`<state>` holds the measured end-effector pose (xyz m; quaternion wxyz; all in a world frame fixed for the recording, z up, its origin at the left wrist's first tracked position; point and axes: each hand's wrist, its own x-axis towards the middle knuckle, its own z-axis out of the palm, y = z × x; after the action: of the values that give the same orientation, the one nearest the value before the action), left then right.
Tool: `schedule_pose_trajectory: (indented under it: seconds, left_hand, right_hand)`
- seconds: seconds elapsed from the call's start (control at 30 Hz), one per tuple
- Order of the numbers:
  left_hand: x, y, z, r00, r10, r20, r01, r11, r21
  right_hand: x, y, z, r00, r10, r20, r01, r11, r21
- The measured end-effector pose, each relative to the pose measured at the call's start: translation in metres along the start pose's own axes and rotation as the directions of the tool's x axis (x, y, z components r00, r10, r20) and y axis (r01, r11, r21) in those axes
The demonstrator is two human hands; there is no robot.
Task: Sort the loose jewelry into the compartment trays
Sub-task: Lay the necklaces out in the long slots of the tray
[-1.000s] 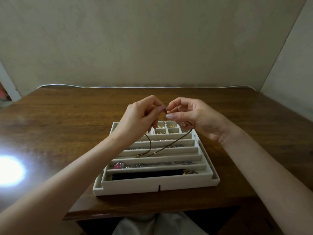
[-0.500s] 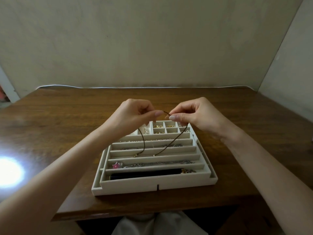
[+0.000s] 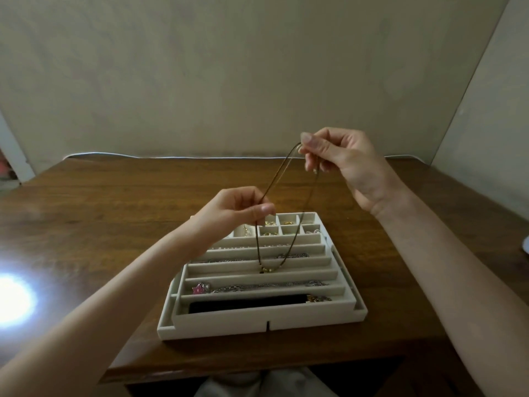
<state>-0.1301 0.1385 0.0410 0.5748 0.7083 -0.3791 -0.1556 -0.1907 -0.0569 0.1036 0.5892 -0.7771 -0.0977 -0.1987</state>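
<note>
A thin dark cord necklace [image 3: 279,179] hangs between my two hands above the white compartment tray [image 3: 257,320]. My right hand [image 3: 343,164] pinches its top end, raised above the tray's far edge. My left hand [image 3: 237,210] pinches the cord lower down, over the tray's far left part. The loop's bottom, with a small gold pendant [image 3: 264,270], dangles into a long middle slot. Other slots hold silver chains, a pink star charm [image 3: 198,289] and a black band [image 3: 246,306]. Small far cells hold gold pieces [image 3: 270,223].
The tray sits on a brown wooden table [image 3: 100,213] near its front edge. A bright light glare [image 3: 11,302] lies on the table at the left. A wall stands behind the table, with a white cable [image 3: 171,156] along its base. My lap shows below the table edge.
My right hand has risen up and to the right, pulling the cord taut and long. My left hand dropped slightly and slid down the cord. The pendant end lifted toward the middle slot.
</note>
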Motion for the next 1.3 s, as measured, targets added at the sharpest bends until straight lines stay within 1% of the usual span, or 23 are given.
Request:
schedule_pose_trajectory:
  seconds: [0.1,0.17,0.27,0.37,0.57,0.7,0.77,0.87,0.93,1.13,1.23,1.3]
  left_hand:
    - [0.004,-0.001,0.007,1.0,-0.019,0.002,0.019,1.0,-0.015]
    - [0.007,0.001,0.011,1.0,-0.024,0.016,0.024,1.0,-0.011]
    - [0.01,0.003,0.015,0.999,-0.011,0.042,0.011,1.0,0.017]
    - [0.01,0.005,0.019,0.999,0.004,0.038,-0.005,1.0,0.027]
    - [0.004,0.002,0.016,0.997,0.004,0.071,-0.007,0.999,0.041]
    - [-0.001,-0.001,0.013,0.998,0.001,0.064,-0.003,1.0,0.021]
    - [-0.002,-0.003,0.012,0.999,-0.013,0.034,0.014,1.0,-0.016]
    - [-0.003,-0.009,0.008,0.996,-0.081,-0.026,0.076,0.985,-0.154]
    - [-0.004,-0.012,0.005,0.991,-0.124,-0.055,0.11,0.971,-0.212]
    - [-0.011,-0.016,0.001,0.964,-0.25,-0.089,0.206,0.916,-0.344]
    - [-0.011,-0.018,0.0,0.953,-0.288,-0.092,0.233,0.895,-0.38]
    - [-0.012,-0.018,0.0,0.951,-0.3,-0.07,0.238,0.86,-0.452]
  right_hand:
    - [0.01,-0.008,0.011,0.999,-0.038,-0.006,0.037,0.997,-0.062]
    - [0.017,-0.011,0.018,1.0,-0.021,0.005,0.021,0.997,-0.081]
    - [0.025,-0.012,0.023,1.0,0.006,0.015,-0.005,0.999,-0.036]
    - [0.029,-0.017,0.025,1.0,-0.025,0.002,0.025,1.0,-0.006]
    - [0.035,-0.027,0.012,0.986,-0.084,-0.145,0.096,0.993,0.075]
    - [0.038,-0.033,0.0,0.97,-0.086,-0.229,0.114,0.987,0.113]
    - [0.037,-0.034,-0.005,0.969,-0.082,-0.234,0.108,0.989,0.101]
    - [0.034,-0.033,-0.007,0.967,-0.088,-0.238,0.112,0.99,0.091]
    - [0.034,-0.031,-0.008,0.966,-0.084,-0.244,0.113,0.988,0.109]
    - [0.029,-0.025,-0.014,0.966,-0.068,-0.25,0.101,0.987,0.122]
    - [0.028,-0.025,-0.014,0.966,-0.059,-0.252,0.097,0.986,0.138]
    - [0.028,-0.025,-0.015,0.966,-0.055,-0.252,0.093,0.986,0.139]
